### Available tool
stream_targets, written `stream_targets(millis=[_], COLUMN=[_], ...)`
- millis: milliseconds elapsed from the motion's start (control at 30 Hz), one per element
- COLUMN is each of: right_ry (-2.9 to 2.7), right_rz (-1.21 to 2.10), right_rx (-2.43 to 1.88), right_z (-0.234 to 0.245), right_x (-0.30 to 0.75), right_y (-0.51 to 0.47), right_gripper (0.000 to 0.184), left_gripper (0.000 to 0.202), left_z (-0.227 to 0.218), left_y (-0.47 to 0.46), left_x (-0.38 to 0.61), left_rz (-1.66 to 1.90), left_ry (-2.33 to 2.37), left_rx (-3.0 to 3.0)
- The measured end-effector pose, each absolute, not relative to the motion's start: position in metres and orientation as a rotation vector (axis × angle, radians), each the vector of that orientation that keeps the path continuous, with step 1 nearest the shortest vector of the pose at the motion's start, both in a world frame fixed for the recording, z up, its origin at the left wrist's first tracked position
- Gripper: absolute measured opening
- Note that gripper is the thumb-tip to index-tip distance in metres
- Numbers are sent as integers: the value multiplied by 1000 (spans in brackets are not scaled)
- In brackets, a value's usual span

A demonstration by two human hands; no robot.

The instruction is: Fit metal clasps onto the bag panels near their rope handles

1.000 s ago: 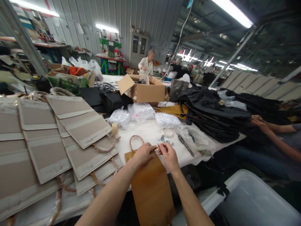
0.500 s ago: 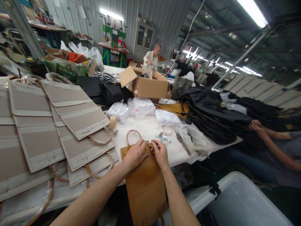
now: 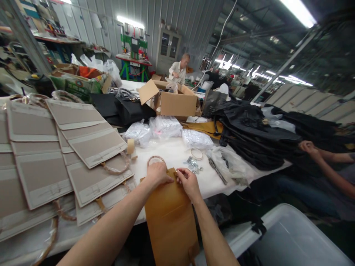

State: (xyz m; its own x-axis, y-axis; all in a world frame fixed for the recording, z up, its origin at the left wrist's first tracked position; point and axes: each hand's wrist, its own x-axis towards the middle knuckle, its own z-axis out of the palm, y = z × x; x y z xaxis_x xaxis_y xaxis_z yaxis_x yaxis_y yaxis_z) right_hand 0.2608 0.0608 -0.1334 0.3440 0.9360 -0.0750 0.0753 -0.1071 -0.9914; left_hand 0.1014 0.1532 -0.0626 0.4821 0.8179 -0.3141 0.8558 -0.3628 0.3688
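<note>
A tan leather bag panel point(image 3: 170, 218) slopes from the table edge down toward my lap. My left hand point(image 3: 158, 173) is closed over its far edge, thumb lying along the leather and fingertips hidden. Beside it, at the panel's far right corner, my right hand point(image 3: 188, 181) pinches a small shiny metal piece point(image 3: 176, 172), too small to make out fully. A plastic-wrapped round handle point(image 3: 155, 159) arches up behind my left hand. Beyond my right hand lie several small metal fittings point(image 3: 194, 164), with a thin ring point(image 3: 196, 153) behind them.
Pale bag panels with wrapped handles point(image 3: 97, 136) are stacked on the left. Pliers point(image 3: 217, 170) lie by a clear plastic bag point(image 3: 231, 164). Behind are a cardboard box point(image 3: 177, 104) and black material point(image 3: 249, 129). A co-worker's hands point(image 3: 310, 147) are at right, above a plastic bin point(image 3: 299, 232).
My left hand has shifted slightly left and closed around the panel's far edge, where its fingers lay flatter before. The shiny piece now shows at my right fingertips.
</note>
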Motion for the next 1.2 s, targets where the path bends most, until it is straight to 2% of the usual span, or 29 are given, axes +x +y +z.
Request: stream_targets(millis=[133,300,733,1200], right_ry=[-923,-907,-1092,-1237], right_rz=[930,903,796,614], right_rx=[-1467,-1414,-1483,-1591], right_z=[-133,-133,-129,-130], right_x=[262,261,259,253], right_y=[59,55,45,42], right_gripper=[37,33,24,24], left_gripper=[40,43,29,19], left_z=[-66,-71,-100,-107], left_y=[157,155,167,167], left_x=[106,107,108,109], left_rz=[-99,6,138,216], left_ry=[1371,1386,1277,1273], left_rx=[2113,1987,1707,1572])
